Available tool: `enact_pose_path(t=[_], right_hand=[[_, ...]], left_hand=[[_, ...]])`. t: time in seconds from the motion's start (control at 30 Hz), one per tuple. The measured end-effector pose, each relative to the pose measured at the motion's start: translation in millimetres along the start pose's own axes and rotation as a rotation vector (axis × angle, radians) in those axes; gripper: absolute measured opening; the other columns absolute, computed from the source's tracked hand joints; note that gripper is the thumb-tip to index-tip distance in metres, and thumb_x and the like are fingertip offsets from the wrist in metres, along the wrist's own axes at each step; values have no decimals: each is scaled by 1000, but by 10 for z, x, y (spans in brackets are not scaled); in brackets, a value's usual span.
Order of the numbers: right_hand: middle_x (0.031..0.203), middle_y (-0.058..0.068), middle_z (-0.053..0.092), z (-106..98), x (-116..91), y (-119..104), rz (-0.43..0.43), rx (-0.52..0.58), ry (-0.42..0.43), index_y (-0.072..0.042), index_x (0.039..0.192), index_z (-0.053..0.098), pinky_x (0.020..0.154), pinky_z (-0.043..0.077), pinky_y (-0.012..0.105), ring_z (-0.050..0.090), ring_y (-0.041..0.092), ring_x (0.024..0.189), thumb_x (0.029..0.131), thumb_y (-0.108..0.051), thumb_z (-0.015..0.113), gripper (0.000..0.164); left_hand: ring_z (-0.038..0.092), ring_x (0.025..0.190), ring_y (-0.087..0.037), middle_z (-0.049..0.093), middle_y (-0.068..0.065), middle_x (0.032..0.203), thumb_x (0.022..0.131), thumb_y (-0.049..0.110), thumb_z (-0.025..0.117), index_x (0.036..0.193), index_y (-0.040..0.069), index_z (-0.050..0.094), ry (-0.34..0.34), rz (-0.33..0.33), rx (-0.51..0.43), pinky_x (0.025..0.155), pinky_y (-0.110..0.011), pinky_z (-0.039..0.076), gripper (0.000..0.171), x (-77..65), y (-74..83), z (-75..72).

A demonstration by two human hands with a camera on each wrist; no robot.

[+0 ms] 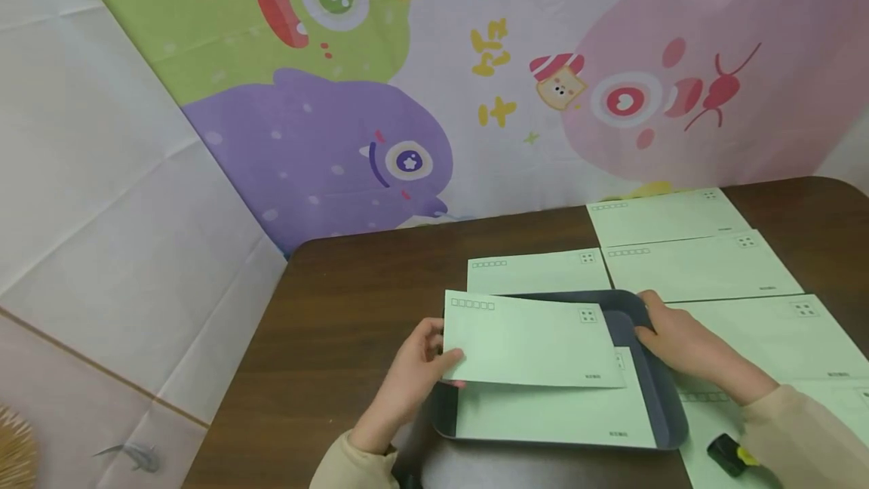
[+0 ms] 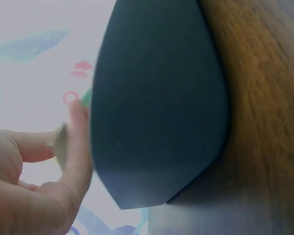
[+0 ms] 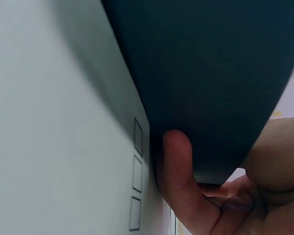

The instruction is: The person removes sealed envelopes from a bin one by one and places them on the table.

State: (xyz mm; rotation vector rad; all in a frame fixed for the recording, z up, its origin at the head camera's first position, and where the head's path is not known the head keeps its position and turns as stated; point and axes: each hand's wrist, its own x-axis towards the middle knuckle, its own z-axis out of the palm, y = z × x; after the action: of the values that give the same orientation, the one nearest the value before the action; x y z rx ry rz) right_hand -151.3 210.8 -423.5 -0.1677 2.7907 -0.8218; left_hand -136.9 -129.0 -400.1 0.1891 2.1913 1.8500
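My left hand pinches a pale green envelope at its left edge, the thumb lying on its face. This envelope is held over a dark grey tray, partly covering it. Inside the tray lies another pale green envelope. With my right hand I grip the tray's far right corner. In the right wrist view, one finger is under the tray's wall, close to an envelope. The tray's side fills the middle of the left wrist view.
Several envelopes lie in overlapping rows on the brown table, behind and right of the tray. A small black object with a yellow part is by the right sleeve. A cartoon-printed cloth hangs behind the table.
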Motion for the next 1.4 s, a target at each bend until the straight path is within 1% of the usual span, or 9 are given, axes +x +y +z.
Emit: enact_pose_path(t=[0.1, 0.23, 0.33, 0.47, 0.63, 0.8, 1.03, 1.27, 1.4], right_hand=[[111, 34, 51, -3, 1, -4, 1, 1, 0, 12, 124, 26, 71, 47, 44, 58, 33, 92, 91, -14, 45, 46], [111, 35, 50, -4, 4, -5, 2, -1, 1, 12, 124, 26, 71, 47, 44, 58, 34, 92, 91, -14, 45, 47], [111, 35, 50, -2, 4, -4, 2, -3, 3, 13, 124, 26, 71, 47, 45, 58, 35, 92, 91, -13, 45, 47], [111, 35, 50, -5, -1, -5, -9, -3, 11, 13, 124, 26, 72, 46, 46, 57, 38, 95, 90, -13, 46, 46], [111, 35, 51, -5, -6, -4, -25, 0, 24, 12, 123, 27, 72, 46, 46, 57, 39, 96, 90, -12, 46, 45], [110, 35, 51, -5, -15, 5, -22, -2, 22, 12, 122, 27, 71, 46, 45, 57, 39, 95, 90, -12, 46, 44], [110, 35, 51, -4, -26, 2, -12, 1, 19, 12, 123, 28, 72, 46, 46, 57, 39, 95, 90, -12, 47, 45], [110, 35, 52, 2, -1, -1, -18, 4, 16, 12, 122, 28, 71, 46, 45, 58, 38, 94, 90, -11, 46, 43], [108, 34, 53, -1, -5, 10, -22, 4, 18, 12, 122, 29, 69, 47, 44, 59, 35, 91, 90, -11, 47, 43]], left_hand=[[62, 78, -20, 61, -21, 98, 87, -2, 53, 117, -6, 42, -18, -1, 32, 68, -39, 53, 32, -6, 8, -42], [64, 77, -21, 63, -24, 96, 88, -2, 49, 113, -10, 46, 15, 11, 40, 70, -35, 54, 26, -3, 24, -95], [66, 75, -26, 64, -24, 94, 89, -2, 48, 112, -10, 48, 46, 8, 17, 69, -35, 54, 25, 2, 35, -144], [67, 71, -29, 64, -22, 90, 90, -1, 47, 114, -7, 47, 77, 2, -4, 68, -37, 54, 25, 29, 47, -237], [68, 68, -25, 63, -19, 88, 91, 1, 46, 116, -4, 46, 126, -7, -56, 69, -37, 54, 25, 90, 55, -361], [67, 69, -20, 65, -15, 87, 91, 2, 46, 115, -3, 49, 164, -27, -104, 72, -35, 53, 24, 158, 13, -481], [67, 75, -18, 60, -10, 94, 91, 4, 47, 117, -3, 48, 220, -59, -195, 78, -31, 52, 27, 324, -65, -681], [67, 80, -16, 53, -11, 105, 94, 5, 44, 126, -2, 42, 272, -95, -319, 80, -26, 50, 33, 548, -151, -936], [66, 80, -14, 49, -12, 110, 95, 5, 39, 130, 0, 37, 298, -112, -349, 82, -25, 49, 35, 685, -204, -1043]])
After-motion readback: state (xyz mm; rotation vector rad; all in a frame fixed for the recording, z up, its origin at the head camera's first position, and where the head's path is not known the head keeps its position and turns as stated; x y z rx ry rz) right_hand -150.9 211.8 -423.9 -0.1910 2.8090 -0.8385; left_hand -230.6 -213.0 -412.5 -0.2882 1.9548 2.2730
